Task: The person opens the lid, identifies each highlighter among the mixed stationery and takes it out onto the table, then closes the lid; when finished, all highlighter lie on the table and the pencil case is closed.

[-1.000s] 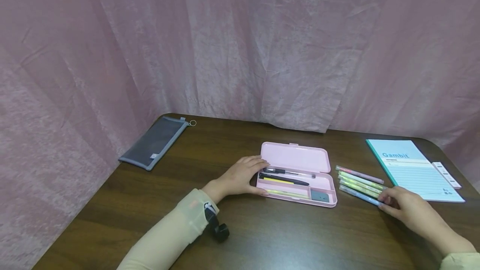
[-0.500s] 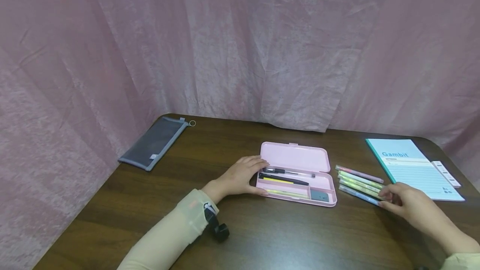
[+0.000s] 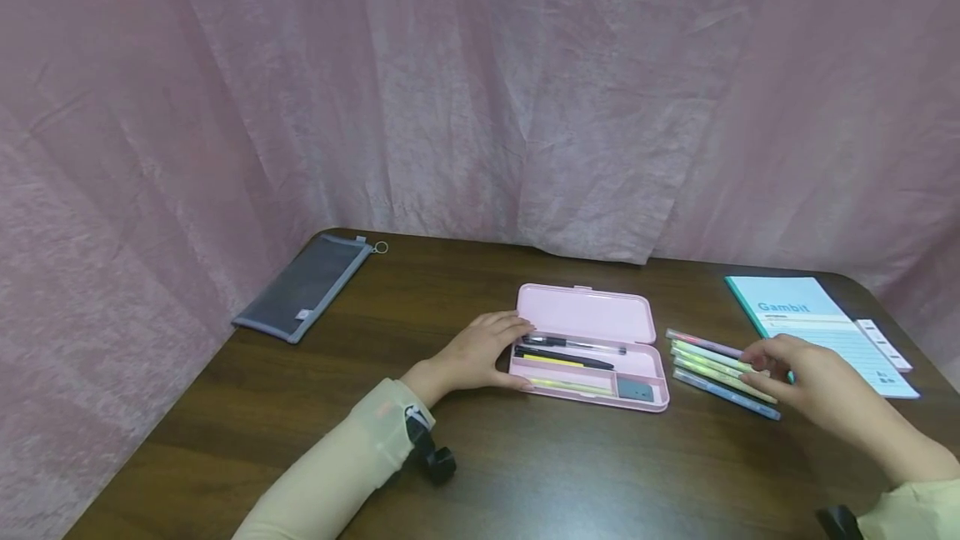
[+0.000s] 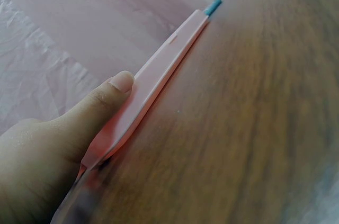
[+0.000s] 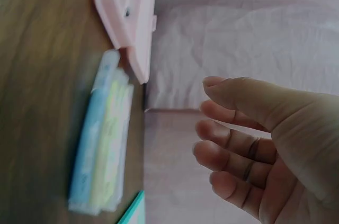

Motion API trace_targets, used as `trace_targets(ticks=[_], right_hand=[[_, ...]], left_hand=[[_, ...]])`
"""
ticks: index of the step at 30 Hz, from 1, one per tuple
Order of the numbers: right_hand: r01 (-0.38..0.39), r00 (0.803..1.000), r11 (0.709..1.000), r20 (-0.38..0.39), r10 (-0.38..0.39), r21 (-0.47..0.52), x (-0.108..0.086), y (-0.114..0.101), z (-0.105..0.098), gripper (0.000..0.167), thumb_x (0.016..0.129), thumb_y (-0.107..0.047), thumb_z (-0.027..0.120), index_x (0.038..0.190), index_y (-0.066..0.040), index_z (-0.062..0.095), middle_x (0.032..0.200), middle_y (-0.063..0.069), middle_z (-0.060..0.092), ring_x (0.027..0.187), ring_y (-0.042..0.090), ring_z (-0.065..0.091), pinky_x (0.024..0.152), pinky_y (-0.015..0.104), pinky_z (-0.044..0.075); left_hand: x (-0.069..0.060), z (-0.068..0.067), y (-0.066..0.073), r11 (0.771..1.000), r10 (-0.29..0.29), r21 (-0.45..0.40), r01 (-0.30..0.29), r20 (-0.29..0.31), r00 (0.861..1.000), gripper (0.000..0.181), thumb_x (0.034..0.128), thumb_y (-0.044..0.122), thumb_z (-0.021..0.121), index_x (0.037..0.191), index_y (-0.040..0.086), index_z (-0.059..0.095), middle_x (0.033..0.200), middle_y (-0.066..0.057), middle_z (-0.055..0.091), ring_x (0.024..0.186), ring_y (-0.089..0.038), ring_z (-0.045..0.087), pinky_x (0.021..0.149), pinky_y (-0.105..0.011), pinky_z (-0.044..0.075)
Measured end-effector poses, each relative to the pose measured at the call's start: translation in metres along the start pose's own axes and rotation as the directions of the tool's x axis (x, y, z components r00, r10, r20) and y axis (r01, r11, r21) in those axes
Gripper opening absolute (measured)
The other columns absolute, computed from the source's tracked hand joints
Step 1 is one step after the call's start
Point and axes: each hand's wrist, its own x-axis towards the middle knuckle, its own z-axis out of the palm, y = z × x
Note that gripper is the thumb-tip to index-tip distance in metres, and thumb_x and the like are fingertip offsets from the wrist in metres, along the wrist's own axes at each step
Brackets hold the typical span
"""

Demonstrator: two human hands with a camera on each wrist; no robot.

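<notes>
A pink pencil case (image 3: 587, 315) lies unfolded on the table, holding a clear-barrelled black pen (image 3: 577, 345), a black-and-yellow item, a yellow-green stick and a grey eraser (image 3: 635, 390). My left hand (image 3: 472, 352) grips its left end, thumb (image 4: 122, 82) on the front edge. Several highlighters lie side by side to the right of the case, among them a purple one (image 3: 701, 342) and a blue one (image 3: 726, 395). Above their right ends is my right hand (image 3: 813, 377); in the right wrist view its fingers are loosely bent, apart from the highlighters, with nothing between them.
A notebook (image 3: 787, 288) with a teal spine lies at the right, a white strip (image 3: 885, 344) partly beneath it. At the far left rests a grey mesh zip pouch (image 3: 303, 290). Pink curtains (image 3: 450, 107) hang behind the brown table (image 3: 525, 482).
My right hand has lifted from the highlighters' right ends and shifted left and away from me, uncovering the blue one's end. The left hand stays on the pencil case.
</notes>
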Motion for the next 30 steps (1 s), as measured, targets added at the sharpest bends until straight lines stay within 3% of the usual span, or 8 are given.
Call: trace_targets(ticks=[10, 23, 30], right_hand=[[-0.004, 0.993, 0.998, 0.117, -0.004, 0.064, 0.028, -0.032, -0.010, 0.022, 0.083, -0.025, 0.075, 0.098, -0.010, 0.068, 0.082, -0.008, 0.061, 0.070, 0.000, 0.048, 0.058, 0.023, 0.043], [0.097, 0.991, 0.978, 0.077, -0.113, 0.186, 0.047, -0.066, 0.001, 0.019, 0.083, -0.021, 0.074, 0.099, -0.013, 0.068, 0.088, -0.007, 0.066, 0.075, 0.002, 0.055, 0.058, 0.021, 0.045], [0.081, 0.980, 0.961, 0.153, -0.125, 0.263, 0.056, -0.080, 0.012, 0.024, 0.084, -0.023, 0.073, 0.103, -0.010, 0.068, 0.088, -0.006, 0.066, 0.075, 0.002, 0.053, 0.062, 0.021, 0.048]], left_hand=[[-0.002, -0.004, 0.000, 1.000, -0.016, -0.011, 0.016, 0.016, 1.000, 0.086, 0.0759, 0.068, 0.065, 0.143, 0.018, 0.044, 0.149, -0.002, 0.045, 0.142, -0.021, 0.035, 0.119, -0.040, 0.027], [-0.001, -0.004, 0.000, 1.000, -0.014, -0.010, 0.014, 0.013, 1.000, 0.086, 0.0761, 0.068, 0.065, 0.143, 0.018, 0.045, 0.148, -0.002, 0.046, 0.142, -0.021, 0.036, 0.119, -0.040, 0.027], [0.000, -0.004, 0.004, 1.000, -0.007, -0.007, 0.008, 0.011, 1.000, 0.084, 0.0765, 0.067, 0.066, 0.142, 0.018, 0.045, 0.148, -0.002, 0.047, 0.142, -0.021, 0.036, 0.118, -0.040, 0.027]])
